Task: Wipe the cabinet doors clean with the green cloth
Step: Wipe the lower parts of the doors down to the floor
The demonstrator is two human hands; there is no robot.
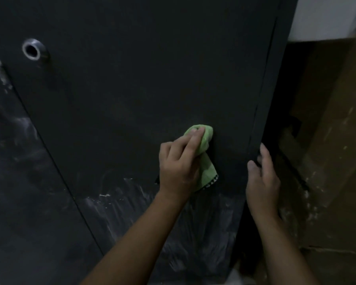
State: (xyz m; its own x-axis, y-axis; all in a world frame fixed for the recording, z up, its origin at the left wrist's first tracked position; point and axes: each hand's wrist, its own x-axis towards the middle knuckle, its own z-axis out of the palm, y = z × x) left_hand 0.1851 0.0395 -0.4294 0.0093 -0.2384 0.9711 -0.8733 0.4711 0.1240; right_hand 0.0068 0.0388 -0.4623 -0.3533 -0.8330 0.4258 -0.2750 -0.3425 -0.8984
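A dark cabinet door [142,89] fills the middle of the head view, with a round metal pull [32,50] at its upper left. My left hand [179,163] holds the bunched green cloth [206,153] and presses it flat against the door's lower right part. A checkered edge of the cloth hangs below the hand. My right hand [262,177] grips the door's right edge, fingers curled behind it. White dusty smears [144,204] cover the bottom band of the door below the cloth.
A second dark door [19,171] to the left carries white smudges. A brown cardboard box [329,151] stands right of the cabinet, close to the open door edge. A white wall [325,15] shows at the top right.
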